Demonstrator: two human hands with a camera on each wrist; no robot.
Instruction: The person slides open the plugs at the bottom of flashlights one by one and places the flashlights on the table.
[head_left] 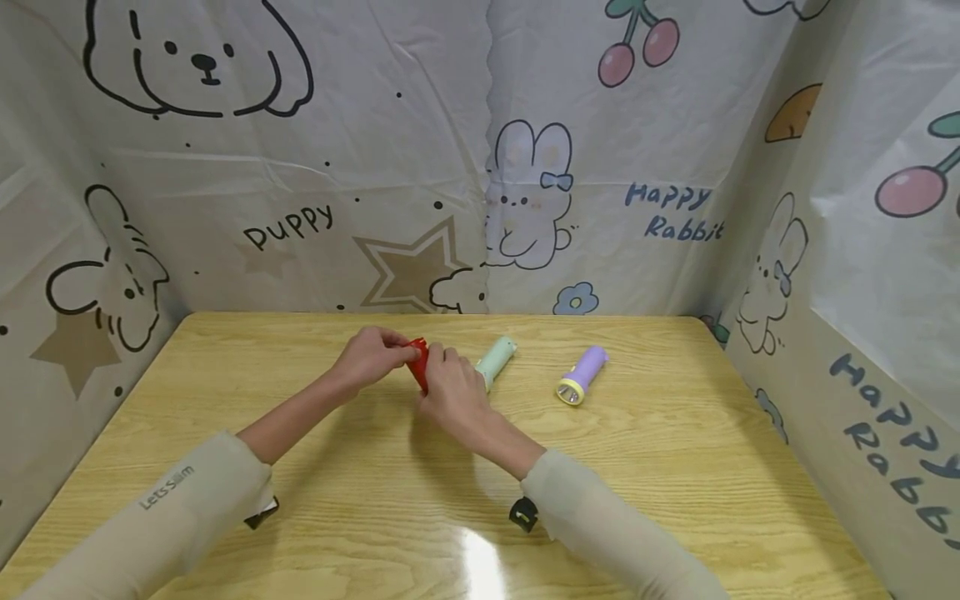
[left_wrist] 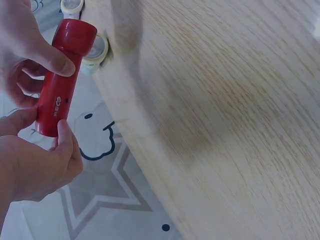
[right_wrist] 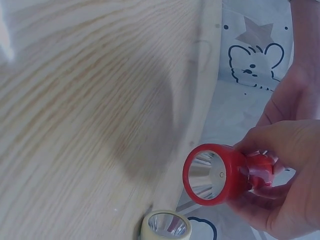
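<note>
A red flashlight (head_left: 417,367) is held above the table between both hands. My left hand (head_left: 372,357) pinches its tail end between thumb and fingers. Around the barrel just behind the head, my right hand (head_left: 456,392) grips it. In the right wrist view the wide red head (right_wrist: 230,172) faces the camera, its silver reflector showing. White print marks the red barrel (left_wrist: 60,95) in the left wrist view. A mint-green flashlight (head_left: 497,360) lies on the table just beyond my right hand, which hides part of its near end.
A purple flashlight (head_left: 588,368) with a yellow head lies on the table to the right, lens toward me. The wood-grain table (head_left: 360,508) meets a printed cloth backdrop (head_left: 420,150) at its back edge. Cloth also hangs at both sides.
</note>
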